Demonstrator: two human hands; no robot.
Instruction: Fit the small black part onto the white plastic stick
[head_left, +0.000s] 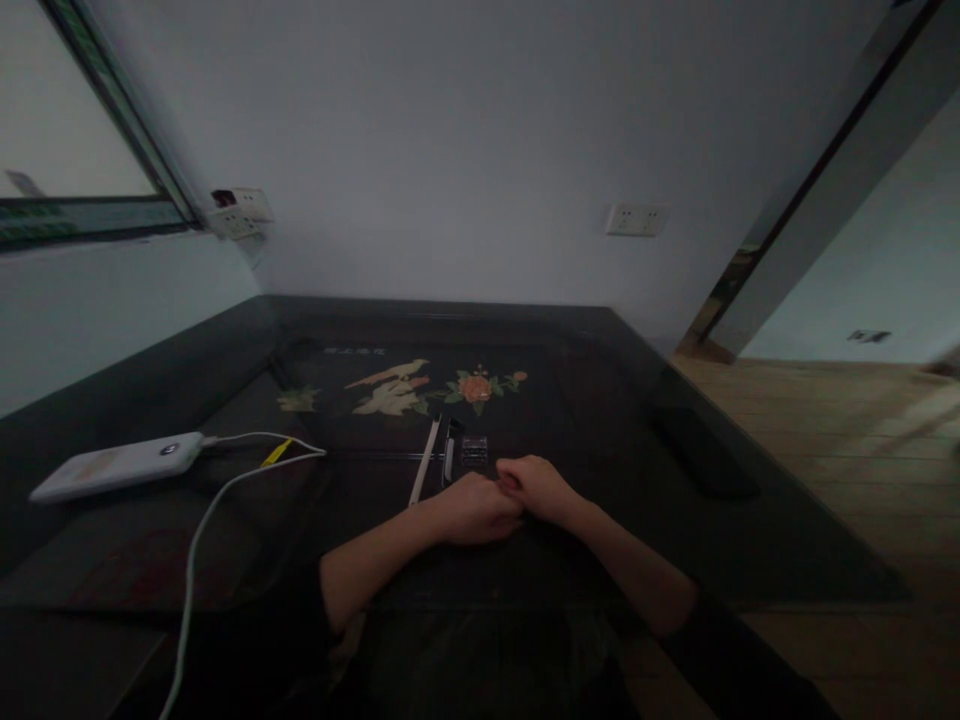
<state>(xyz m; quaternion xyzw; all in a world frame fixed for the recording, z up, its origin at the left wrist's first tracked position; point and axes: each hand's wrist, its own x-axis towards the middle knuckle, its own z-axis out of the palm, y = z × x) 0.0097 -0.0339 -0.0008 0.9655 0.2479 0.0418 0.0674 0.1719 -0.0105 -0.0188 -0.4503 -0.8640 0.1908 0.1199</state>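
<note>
My left hand (476, 508) and my right hand (541, 488) meet at the near middle of the dark table (585, 380). Both are closed, with fingers curled inward and touching. Whatever they may hold is hidden. A thin pale stick (426, 460) lies just beyond my left hand, its near end behind the wrist. Beside it is a slim dark-and-white object (449, 455) whose kind I cannot make out. A small clear, box-like item (474, 450) sits right behind the hands.
At the left lies a white power bank (120, 465) with a white cable (193, 550) running toward me, a yellow tag (277, 452) on it. A flat black slab (705, 455) rests at the right. Beyond the table stands a wall (450, 150) with a socket (636, 219).
</note>
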